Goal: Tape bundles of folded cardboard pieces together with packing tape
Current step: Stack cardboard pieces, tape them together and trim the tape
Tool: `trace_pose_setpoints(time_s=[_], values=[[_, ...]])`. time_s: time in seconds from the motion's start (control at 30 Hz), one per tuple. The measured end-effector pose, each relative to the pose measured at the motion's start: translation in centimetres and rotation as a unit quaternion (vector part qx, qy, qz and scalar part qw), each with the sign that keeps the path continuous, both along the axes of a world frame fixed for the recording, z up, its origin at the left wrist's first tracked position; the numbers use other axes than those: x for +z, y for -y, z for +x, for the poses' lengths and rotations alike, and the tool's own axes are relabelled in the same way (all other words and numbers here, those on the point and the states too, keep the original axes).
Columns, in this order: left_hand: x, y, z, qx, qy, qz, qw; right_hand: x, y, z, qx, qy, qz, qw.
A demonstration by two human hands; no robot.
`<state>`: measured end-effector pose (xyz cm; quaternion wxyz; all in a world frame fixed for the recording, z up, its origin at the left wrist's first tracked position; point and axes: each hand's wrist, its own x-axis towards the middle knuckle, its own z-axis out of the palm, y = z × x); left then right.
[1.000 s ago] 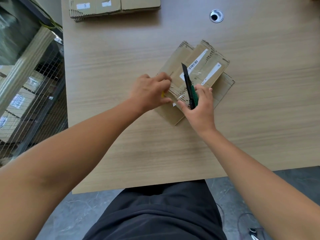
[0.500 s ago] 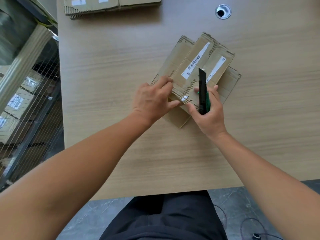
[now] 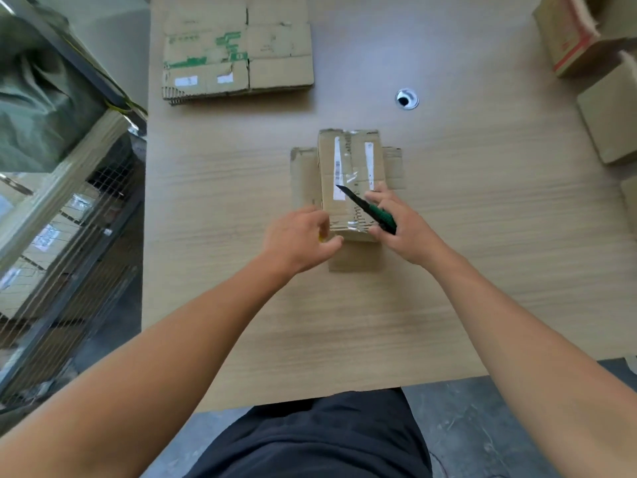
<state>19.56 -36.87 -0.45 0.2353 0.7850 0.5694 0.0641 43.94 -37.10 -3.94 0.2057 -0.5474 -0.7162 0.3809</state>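
Observation:
A bundle of folded cardboard pieces [image 3: 348, 160] lies lengthwise in the middle of the wooden table [image 3: 213, 305]. It carries white labels and shiny clear tape across its near end. My right hand [image 3: 400, 229] rests on the bundle's near right corner and grips a utility knife [image 3: 367, 208] with a green handle. Its black blade points up-left over the bundle. At the near left corner my left hand [image 3: 298, 239] has its fingers curled, thumb touching the cardboard. A small yellow thing [image 3: 321, 238] peeks from under its fingers; the rest of it is hidden.
A stack of flattened cartons [image 3: 238, 53] lies at the far left of the table. A round cable hole [image 3: 406, 98] sits behind the bundle. Cardboard boxes [image 3: 586, 36] stand along the right edge. A wire cage cart [image 3: 69, 236] stands left of the table.
The bundle has turned counter-clockwise from diagonal to straight. The knife blade now points up-left instead of straight up. The view has tilted up and shows more of the far table.

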Motion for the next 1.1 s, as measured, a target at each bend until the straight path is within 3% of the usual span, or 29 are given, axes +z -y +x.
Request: trace_pose_setpoints(time_s=[0.13,0.23,0.33,0.43,0.67,0.77,0.87,0.93,1.0,1.1], values=[[2.1,0.8,-1.5,0.028,0.066,-0.04,0.997,3.1,2.1,-1.9,-0.144,-0.033,0.032,0.989],[4.1,1.1,-2.5,0.056,0.159,-0.076,0.983,6.3,4.8,-4.1,-0.3,-0.193,-0.034,0.934],[6.0,1.9,-2.5,0.005,0.206,-0.12,0.971,9.2,7.6,-6.4,-0.317,-0.345,-0.144,0.872],[7.8,3.6,-1.8,-0.044,0.24,-0.141,0.959,11.2,9.7,-8.0,-0.3,-0.32,-0.16,0.884],[8.3,7.2,-0.8,-0.079,0.227,-0.097,0.966,12.4,12.3,-8.0,-0.283,-0.148,-0.069,0.945],[8.5,8.4,-1.0,-0.089,0.234,-0.094,0.964,12.8,13.4,-7.3,-0.279,-0.141,-0.061,0.948],[8.8,9.7,-1.5,-0.103,0.272,-0.166,0.942,13.7,14.0,-6.2,-0.295,-0.213,-0.067,0.929],[8.8,10.4,-1.6,-0.062,0.368,-0.221,0.901,14.2,14.1,-5.4,-0.313,-0.267,-0.088,0.907],[8.7,10.6,-2.0,-0.014,0.441,-0.216,0.871,14.4,14.4,-4.0,-0.347,-0.334,-0.115,0.869],[9.0,10.4,-2.7,0.003,0.368,-0.143,0.919,14.6,14.7,-0.9,-0.423,-0.407,-0.12,0.8]])
